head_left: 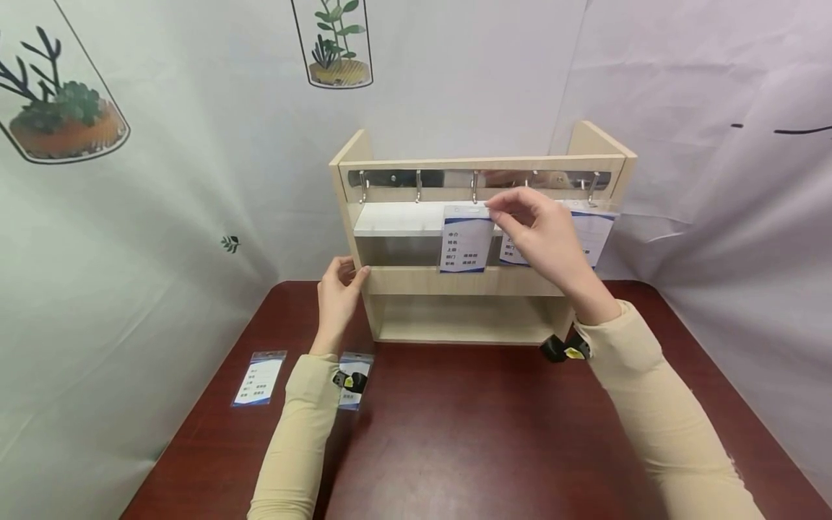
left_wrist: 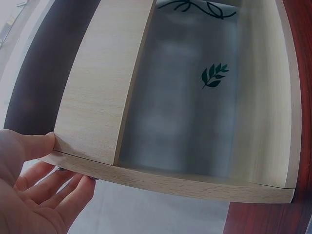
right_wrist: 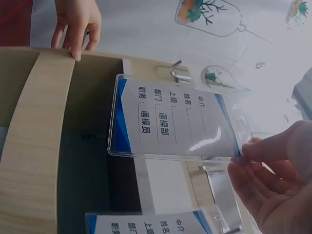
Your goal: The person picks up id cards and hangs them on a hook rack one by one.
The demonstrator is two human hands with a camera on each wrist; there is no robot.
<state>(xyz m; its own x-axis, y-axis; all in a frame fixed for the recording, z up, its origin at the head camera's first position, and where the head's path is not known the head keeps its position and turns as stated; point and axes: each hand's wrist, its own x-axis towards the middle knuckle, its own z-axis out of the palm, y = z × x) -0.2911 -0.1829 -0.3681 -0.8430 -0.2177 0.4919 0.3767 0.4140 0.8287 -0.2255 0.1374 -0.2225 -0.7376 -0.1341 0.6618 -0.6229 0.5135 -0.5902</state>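
Observation:
My right hand (head_left: 542, 235) pinches a clear plastic badge holder (head_left: 464, 245) by its top right corner, thumb against fingers. The badge's white card with blue corners faces me in front of the hook rail (head_left: 448, 179), close below a middle hook (head_left: 475, 186). In the right wrist view, the card (right_wrist: 165, 119) shows printed lines of text. Holding the left side panel of a light wooden shelf (head_left: 422, 280), my left hand (head_left: 338, 296) has its thumb on the front and fingers around the outer side. Behind the right hand, another badge (head_left: 594, 232) hangs at the rail's right end, with one more partly hidden beside it.
Two more badge holders lie on the dark red table (head_left: 468, 433): one badge (head_left: 260, 379) at the left, another badge (head_left: 356, 362) partly under the left wrist. A white curtain (head_left: 195, 217) with plant prints stands behind and beside the shelf.

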